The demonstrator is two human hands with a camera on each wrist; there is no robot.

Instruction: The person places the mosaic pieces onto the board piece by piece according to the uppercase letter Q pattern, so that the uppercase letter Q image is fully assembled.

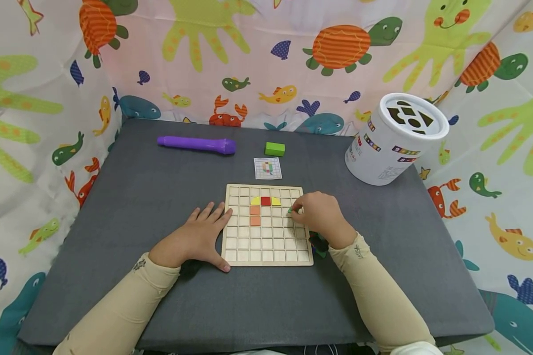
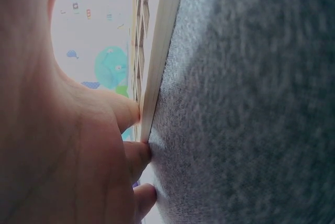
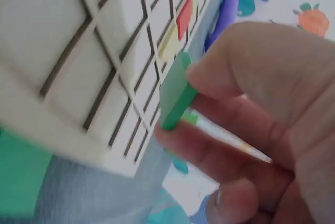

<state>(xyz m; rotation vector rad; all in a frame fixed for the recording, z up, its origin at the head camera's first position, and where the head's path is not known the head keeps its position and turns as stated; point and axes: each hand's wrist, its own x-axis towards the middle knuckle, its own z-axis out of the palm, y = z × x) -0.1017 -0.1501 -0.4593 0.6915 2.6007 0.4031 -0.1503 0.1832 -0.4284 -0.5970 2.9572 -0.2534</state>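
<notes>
A wooden grid board [image 1: 266, 242] lies flat on the grey table. Set in its upper cells are a red square tile [image 1: 265, 201] between two yellow tiles [image 1: 255, 201], and two orange tiles [image 1: 255, 216] stacked below at the left. My right hand [image 1: 322, 214] pinches a green tile [image 3: 177, 93] between thumb and finger, just above the board's right side. At the left edge of the board rests my left hand [image 1: 200, 236], fingers spread and straight, with fingertips [image 2: 137, 156] touching the board's side. Partly hidden under the right wrist are several coloured pieces [image 1: 318, 245].
Behind the board lies a small pattern card [image 1: 268, 168] with a green block [image 1: 275, 149] beyond it. A purple microphone-shaped stick [image 1: 197, 144] lies at the back left. A white tub [image 1: 391, 148] with a shape-hole lid stands back right. A printed curtain [image 1: 257, 54] surrounds the table.
</notes>
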